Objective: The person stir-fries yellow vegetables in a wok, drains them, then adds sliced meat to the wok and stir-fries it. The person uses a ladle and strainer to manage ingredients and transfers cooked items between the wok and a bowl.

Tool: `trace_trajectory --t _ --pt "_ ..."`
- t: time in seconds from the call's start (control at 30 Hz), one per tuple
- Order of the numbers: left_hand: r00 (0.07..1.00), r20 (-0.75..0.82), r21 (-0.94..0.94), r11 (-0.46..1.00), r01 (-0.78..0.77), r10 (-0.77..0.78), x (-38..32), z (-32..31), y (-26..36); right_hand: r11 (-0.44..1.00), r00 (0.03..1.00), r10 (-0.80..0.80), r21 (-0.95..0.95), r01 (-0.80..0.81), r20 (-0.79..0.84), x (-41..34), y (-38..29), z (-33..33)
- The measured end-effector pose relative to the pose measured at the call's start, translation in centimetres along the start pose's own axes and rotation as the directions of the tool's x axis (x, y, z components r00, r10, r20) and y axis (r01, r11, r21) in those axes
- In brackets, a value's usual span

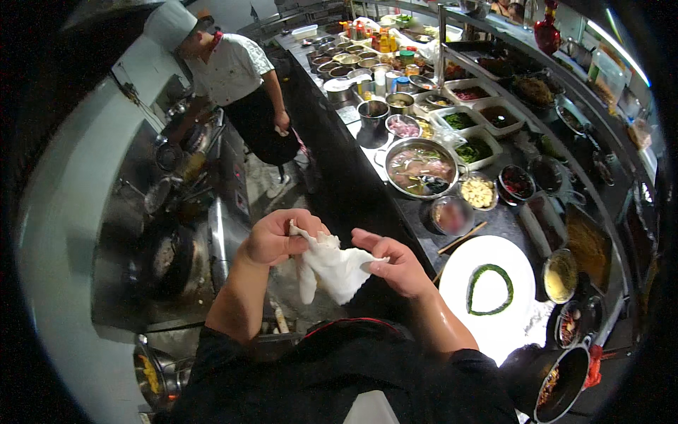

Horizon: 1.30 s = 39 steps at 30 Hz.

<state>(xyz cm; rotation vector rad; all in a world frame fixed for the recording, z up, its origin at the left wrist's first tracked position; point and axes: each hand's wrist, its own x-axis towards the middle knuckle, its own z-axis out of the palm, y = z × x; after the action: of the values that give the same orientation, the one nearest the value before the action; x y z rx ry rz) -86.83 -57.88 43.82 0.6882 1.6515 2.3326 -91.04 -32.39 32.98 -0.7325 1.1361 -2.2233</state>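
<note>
A crumpled white cloth (339, 267) hangs between my two hands, in front of my body and over the aisle. My left hand (280, 238) grips its upper left part with thumb and curled fingers. At the opposite side, my right hand (394, 265) pinches a corner between thumb and forefinger, its other fingers loosely spread. To the right of that hand, on the counter, lies a large white plate (453, 297). A dark green ring of food (509, 289), pointed at one end, rests on the plate. Chopsticks (463, 237) lie just beyond the plate.
A metal pot of food in liquid (421, 164) and a bowl of pale yellow pieces (478, 192) stand farther along the counter. Metal shelving (561, 148) runs along the right. At left, a co-worker (233, 74) stands by the stove, near a dark wok (167, 259).
</note>
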Motion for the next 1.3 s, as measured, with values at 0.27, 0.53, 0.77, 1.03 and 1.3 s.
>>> trace_trajectory --t 0.27,0.53,0.77,1.03,1.3 --pt "0.997 0.064 -0.32 0.946 0.052 -0.034 4.3 -3.4 0.5 0.962 0.995 0.063 0.262 -0.081 0.077 6.5 2.0 -3.4" --pt "0.832 -0.555 0.51 0.78 0.362 -0.023 1.9 -10.9 -1.0 0.942 0.941 -0.205 -0.314 0.115 -0.271 11.3 0.0 -5.4" --pt "0.809 -0.434 0.756 0.649 0.088 0.395 -2.2 -19.3 -3.4 0.666 0.89 -0.419 -0.727 0.166 -0.181 19.8 4.2 -3.5" --pt "0.746 -0.509 0.693 0.718 0.059 0.43 -6.4 -32.3 -4.6 0.77 0.973 -0.214 -0.629 0.111 -0.091 33.0 9.5 0.5" --pt "0.584 -0.721 0.549 0.822 0.153 0.373 -11.8 -38.6 -1.7 0.827 0.993 -0.037 -0.554 0.093 0.112 44.1 14.4 4.8"
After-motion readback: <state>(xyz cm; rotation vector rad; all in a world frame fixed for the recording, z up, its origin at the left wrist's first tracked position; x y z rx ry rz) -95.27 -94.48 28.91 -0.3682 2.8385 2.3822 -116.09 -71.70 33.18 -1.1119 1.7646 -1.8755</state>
